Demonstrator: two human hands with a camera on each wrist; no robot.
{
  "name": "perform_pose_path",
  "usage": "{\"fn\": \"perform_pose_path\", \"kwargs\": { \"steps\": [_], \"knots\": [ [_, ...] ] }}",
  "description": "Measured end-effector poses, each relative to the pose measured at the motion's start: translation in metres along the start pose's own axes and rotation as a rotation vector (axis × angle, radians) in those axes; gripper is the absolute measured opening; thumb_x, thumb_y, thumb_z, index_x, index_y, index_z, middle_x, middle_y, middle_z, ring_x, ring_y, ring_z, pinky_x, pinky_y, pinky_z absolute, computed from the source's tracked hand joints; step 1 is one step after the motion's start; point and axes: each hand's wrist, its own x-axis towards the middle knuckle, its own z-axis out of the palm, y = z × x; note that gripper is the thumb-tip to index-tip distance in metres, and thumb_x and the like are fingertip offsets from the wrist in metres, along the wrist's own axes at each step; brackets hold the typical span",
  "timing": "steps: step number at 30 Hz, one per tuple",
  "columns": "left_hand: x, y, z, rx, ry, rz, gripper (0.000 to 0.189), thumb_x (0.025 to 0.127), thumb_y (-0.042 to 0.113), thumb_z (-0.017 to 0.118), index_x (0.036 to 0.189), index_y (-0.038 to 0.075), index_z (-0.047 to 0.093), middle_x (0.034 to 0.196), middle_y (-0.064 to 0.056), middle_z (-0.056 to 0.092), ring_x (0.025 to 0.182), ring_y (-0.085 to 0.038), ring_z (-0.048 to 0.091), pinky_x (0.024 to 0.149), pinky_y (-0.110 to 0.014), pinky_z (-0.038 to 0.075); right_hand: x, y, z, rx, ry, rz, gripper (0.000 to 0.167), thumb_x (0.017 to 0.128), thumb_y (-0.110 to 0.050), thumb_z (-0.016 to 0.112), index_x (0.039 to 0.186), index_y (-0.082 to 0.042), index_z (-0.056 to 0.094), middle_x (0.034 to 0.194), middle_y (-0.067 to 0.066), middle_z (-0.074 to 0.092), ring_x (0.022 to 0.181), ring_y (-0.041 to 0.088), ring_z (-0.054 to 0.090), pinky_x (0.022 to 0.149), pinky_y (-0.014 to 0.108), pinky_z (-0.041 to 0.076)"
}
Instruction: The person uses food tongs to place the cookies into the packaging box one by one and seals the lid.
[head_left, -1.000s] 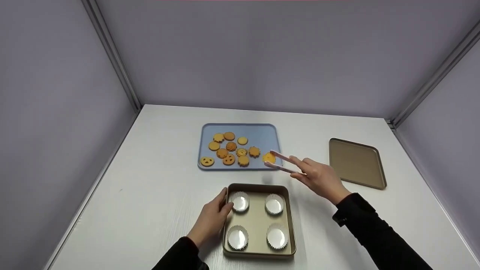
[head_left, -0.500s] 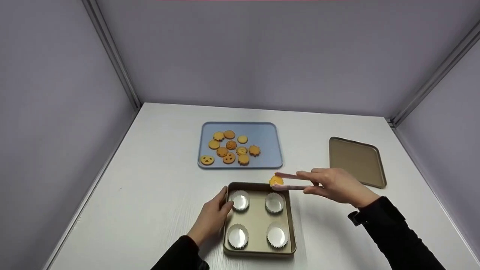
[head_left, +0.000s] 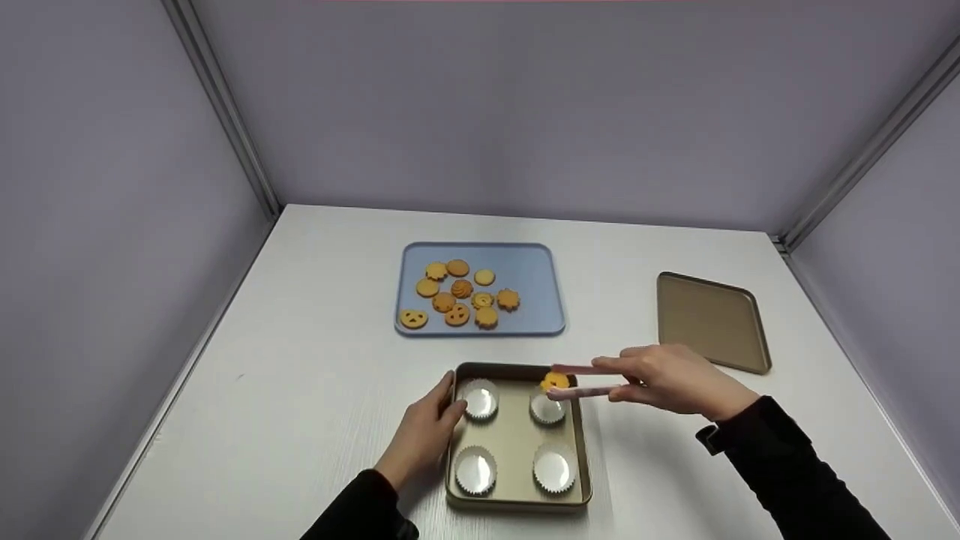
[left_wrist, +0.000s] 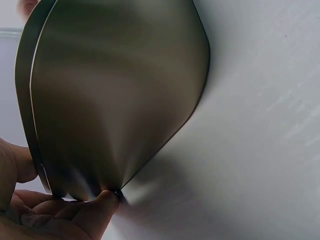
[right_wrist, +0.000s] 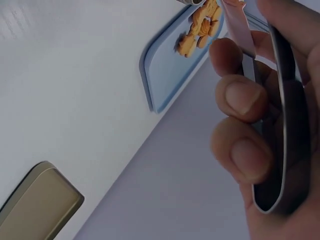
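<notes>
My right hand (head_left: 675,379) grips pink tongs (head_left: 585,380), which pinch a yellow cookie (head_left: 555,381) just above the far-right paper cup (head_left: 547,409) of a gold square pan (head_left: 517,502). In the right wrist view the fingers (right_wrist: 240,100) curl round the tongs (right_wrist: 280,115). The pan holds several white paper cups. My left hand (head_left: 424,435) holds the pan's left wall; in the left wrist view its fingertips (left_wrist: 100,202) press the pan's side (left_wrist: 115,100).
A blue tray (head_left: 536,281) with several cookies (head_left: 457,292) lies behind the pan; the right wrist view also shows this tray (right_wrist: 165,85). A gold lid (head_left: 712,322) lies flat at the right, and the lid (right_wrist: 35,205) is in the right wrist view too. Grey walls enclose the white table (head_left: 315,375).
My right hand carried the cookie in the tongs from the blue tray's right edge toward me, over the pan's far-right cup. The left hand stayed on the pan.
</notes>
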Motion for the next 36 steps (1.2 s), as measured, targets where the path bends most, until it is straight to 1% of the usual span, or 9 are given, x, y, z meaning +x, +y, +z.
{"fn": "perform_pose_path", "kwargs": {
  "steps": [4,10,16,22,26,31,36],
  "knots": [
    [0.001,-0.001,0.0,0.003,0.005,-0.001,0.06,0.107,0.022,0.055,0.158,-0.002,0.033,0.155,-0.027,0.042,0.142,-0.044,0.042,0.12,-0.055,0.033,0.001,-0.005,0.0,-0.016,-0.041,0.014,0.041,0.089,-0.037,0.078,0.124,-0.017,0.072,0.077,-0.009,0.059,0.061,0.004,0.051,0.051,0.027,0.045],
    [0.001,0.001,-0.001,-0.003,-0.002,-0.006,0.061,0.107,0.022,0.055,0.158,-0.002,0.032,0.155,-0.027,0.042,0.142,-0.044,0.042,0.12,-0.055,0.032,0.005,-0.013,0.001,-0.07,-0.088,0.016,0.031,0.088,-0.039,0.079,0.112,-0.024,0.066,0.07,-0.011,0.05,0.056,0.005,0.044,0.046,0.025,0.038],
    [0.0,0.001,-0.001,-0.003,-0.004,-0.003,0.061,0.107,0.023,0.055,0.158,-0.001,0.032,0.156,-0.027,0.041,0.143,-0.044,0.041,0.121,-0.055,0.032,0.011,-0.019,0.004,-0.116,-0.104,0.003,0.034,0.086,-0.037,0.081,0.112,-0.022,0.066,0.071,-0.009,0.052,0.055,0.008,0.047,0.046,0.027,0.041],
    [0.0,0.001,-0.001,-0.011,-0.011,0.009,0.06,0.108,0.022,0.053,0.158,-0.003,0.032,0.156,-0.026,0.04,0.143,-0.043,0.042,0.12,-0.054,0.034,0.015,-0.021,0.008,-0.127,-0.144,0.027,0.034,0.085,-0.036,0.082,0.111,-0.021,0.065,0.071,-0.008,0.052,0.055,0.008,0.047,0.047,0.028,0.042],
    [-0.001,0.001,-0.001,-0.014,-0.011,0.011,0.06,0.108,0.022,0.053,0.158,-0.004,0.031,0.156,-0.027,0.04,0.143,-0.043,0.042,0.12,-0.054,0.033,0.017,-0.023,0.01,-0.149,-0.129,0.024,0.034,0.083,-0.036,0.084,0.106,-0.021,0.063,0.07,-0.008,0.052,0.054,0.009,0.047,0.046,0.028,0.042],
    [-0.001,0.001,-0.001,-0.008,-0.003,0.021,0.06,0.108,0.022,0.054,0.157,-0.005,0.033,0.156,-0.027,0.041,0.142,-0.043,0.043,0.12,-0.054,0.034,0.02,-0.027,0.013,-0.204,-0.095,0.0,0.036,0.08,-0.036,0.086,0.099,-0.02,0.061,0.068,-0.007,0.052,0.051,0.011,0.05,0.043,0.03,0.042],
    [-0.002,0.002,0.0,-0.004,0.001,0.02,0.06,0.108,0.023,0.054,0.157,-0.004,0.033,0.156,-0.027,0.041,0.142,-0.043,0.042,0.12,-0.055,0.033,0.024,-0.032,0.016,-0.246,-0.082,-0.012,0.035,0.079,-0.036,0.087,0.097,-0.018,0.063,0.066,-0.005,0.052,0.05,0.013,0.051,0.041,0.03,0.041]
  ]
}}
